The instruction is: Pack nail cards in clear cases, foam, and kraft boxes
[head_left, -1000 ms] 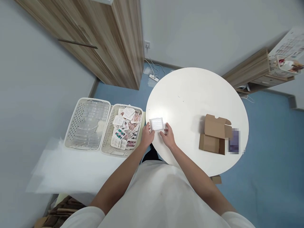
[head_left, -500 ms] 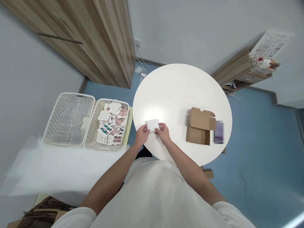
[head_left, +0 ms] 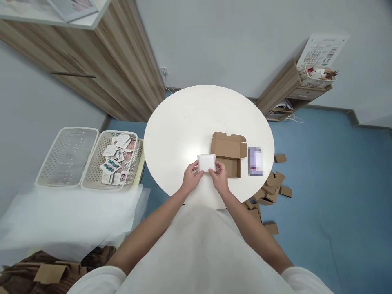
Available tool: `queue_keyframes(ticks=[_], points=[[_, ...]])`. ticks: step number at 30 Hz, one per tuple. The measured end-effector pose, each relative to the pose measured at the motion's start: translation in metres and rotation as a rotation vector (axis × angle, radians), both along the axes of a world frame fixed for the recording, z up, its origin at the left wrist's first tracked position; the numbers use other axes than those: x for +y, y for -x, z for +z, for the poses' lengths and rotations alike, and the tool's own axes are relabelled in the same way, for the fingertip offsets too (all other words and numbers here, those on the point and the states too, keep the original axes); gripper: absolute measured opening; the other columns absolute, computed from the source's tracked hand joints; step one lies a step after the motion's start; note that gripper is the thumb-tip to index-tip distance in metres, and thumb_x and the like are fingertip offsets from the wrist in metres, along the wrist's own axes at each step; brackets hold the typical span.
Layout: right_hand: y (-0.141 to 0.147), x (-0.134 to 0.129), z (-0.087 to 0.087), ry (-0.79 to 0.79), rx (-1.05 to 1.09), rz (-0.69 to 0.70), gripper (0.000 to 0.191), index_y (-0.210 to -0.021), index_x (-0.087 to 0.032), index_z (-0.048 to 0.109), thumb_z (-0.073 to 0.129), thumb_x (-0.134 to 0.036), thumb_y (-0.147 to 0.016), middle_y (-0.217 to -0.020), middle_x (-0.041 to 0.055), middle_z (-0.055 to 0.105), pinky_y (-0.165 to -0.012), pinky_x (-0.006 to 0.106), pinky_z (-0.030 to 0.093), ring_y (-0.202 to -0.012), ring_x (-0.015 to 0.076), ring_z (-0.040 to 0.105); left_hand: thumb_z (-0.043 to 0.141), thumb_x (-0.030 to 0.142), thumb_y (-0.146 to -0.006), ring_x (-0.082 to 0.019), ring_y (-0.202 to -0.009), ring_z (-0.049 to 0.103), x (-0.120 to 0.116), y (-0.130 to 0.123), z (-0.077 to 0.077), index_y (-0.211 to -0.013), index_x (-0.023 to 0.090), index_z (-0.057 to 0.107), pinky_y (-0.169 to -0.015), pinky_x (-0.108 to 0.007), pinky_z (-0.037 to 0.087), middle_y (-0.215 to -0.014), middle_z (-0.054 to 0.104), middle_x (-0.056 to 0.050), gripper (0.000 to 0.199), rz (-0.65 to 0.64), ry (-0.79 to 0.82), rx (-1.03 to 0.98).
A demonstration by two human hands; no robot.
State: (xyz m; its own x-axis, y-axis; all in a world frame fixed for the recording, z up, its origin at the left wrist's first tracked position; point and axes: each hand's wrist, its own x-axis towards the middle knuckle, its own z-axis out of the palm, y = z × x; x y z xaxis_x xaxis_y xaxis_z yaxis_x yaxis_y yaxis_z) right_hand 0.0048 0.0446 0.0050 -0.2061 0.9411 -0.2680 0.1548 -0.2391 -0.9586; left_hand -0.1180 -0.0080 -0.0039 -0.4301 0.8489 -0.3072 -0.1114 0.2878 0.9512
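Between my two hands is a small white wrapped packet (head_left: 206, 163), roughly rectangular. My left hand (head_left: 192, 177) grips its left edge with thumb and fingers, and my right hand (head_left: 219, 176) grips the right edge. What is inside the wrapping is hidden. Just behind and to the right of the packet, an open brown cardboard box (head_left: 229, 152) lies on the round white table (head_left: 171, 122), its lid folded back. Part of the box is covered from view by the packet and my right hand.
A blurred purple item (head_left: 255, 161) lies right of the box. To the left stand a basket of press-on nail cards (head_left: 122, 157) and a basket of clear plastic cases (head_left: 65, 157), with white sheets (head_left: 76, 212) in front. Folded cardboard boxes (head_left: 271, 190) lie on the floor at right.
The view has swung to the right. Both hands have carried the packet rightward, closer to the open cardboard box, keeping hold of it at both edges.
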Motion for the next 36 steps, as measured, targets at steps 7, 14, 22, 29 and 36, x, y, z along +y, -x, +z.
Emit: queue_keyframes(ticks=[7,14,22,29,36], points=[[-0.072,0.025,-0.003,-0.109,-0.244,0.055,0.038,-0.106,-0.019,0.045,0.054,-0.028,-0.070,-0.111,0.0096,0.051,-0.070,0.032,0.049,-0.082,0.0163,0.058,0.062,0.020,-0.067,-0.018,-0.099,0.053,0.032,-0.060,0.001,-0.121,0.020,0.043,-0.083,-0.032,0.047,-0.119,0.048,-0.010,0.057,-0.160,0.019,0.066],[-0.096,0.041,-0.012,-0.152,-0.606,0.291,0.038,-0.110,-0.021,0.043,0.051,-0.020,-0.073,-0.102,0.0048,0.058,-0.072,0.031,0.043,-0.082,0.0179,0.057,0.057,0.013,-0.067,-0.018,-0.104,0.053,0.045,-0.076,-0.003,-0.121,0.019,0.039,-0.085,-0.031,0.044,-0.119,0.052,-0.009,0.057,-0.312,0.082,0.200],[-0.098,0.048,-0.010,-0.186,-0.833,0.496,0.030,-0.105,-0.020,0.048,0.046,-0.012,-0.076,-0.097,0.0064,0.059,-0.071,0.027,0.037,-0.087,0.0191,0.055,0.057,0.015,-0.063,-0.026,-0.106,0.051,0.049,-0.080,-0.001,-0.116,0.015,0.045,-0.087,-0.036,0.040,-0.112,0.056,-0.012,0.054,-0.448,0.261,0.432],[-0.093,0.049,-0.017,-0.188,-0.944,0.605,0.026,-0.102,-0.016,0.050,0.046,-0.009,-0.077,-0.093,0.0106,0.059,-0.068,0.028,0.036,-0.084,0.0216,0.056,0.056,0.018,-0.064,-0.030,-0.111,0.046,0.051,-0.081,-0.001,-0.118,0.011,0.042,-0.090,-0.038,0.036,-0.120,0.050,-0.018,0.056,-0.558,0.301,0.551],[-0.091,0.046,-0.018,-0.246,-0.976,0.652,0.019,-0.094,-0.012,0.055,0.042,-0.011,-0.080,-0.094,0.0143,0.056,-0.069,0.029,0.037,-0.085,0.0224,0.054,0.062,0.023,-0.061,-0.029,-0.117,0.041,0.055,-0.079,-0.008,-0.117,0.013,0.042,-0.092,-0.035,0.033,-0.124,0.047,-0.017,0.061,-0.569,0.340,0.477]])
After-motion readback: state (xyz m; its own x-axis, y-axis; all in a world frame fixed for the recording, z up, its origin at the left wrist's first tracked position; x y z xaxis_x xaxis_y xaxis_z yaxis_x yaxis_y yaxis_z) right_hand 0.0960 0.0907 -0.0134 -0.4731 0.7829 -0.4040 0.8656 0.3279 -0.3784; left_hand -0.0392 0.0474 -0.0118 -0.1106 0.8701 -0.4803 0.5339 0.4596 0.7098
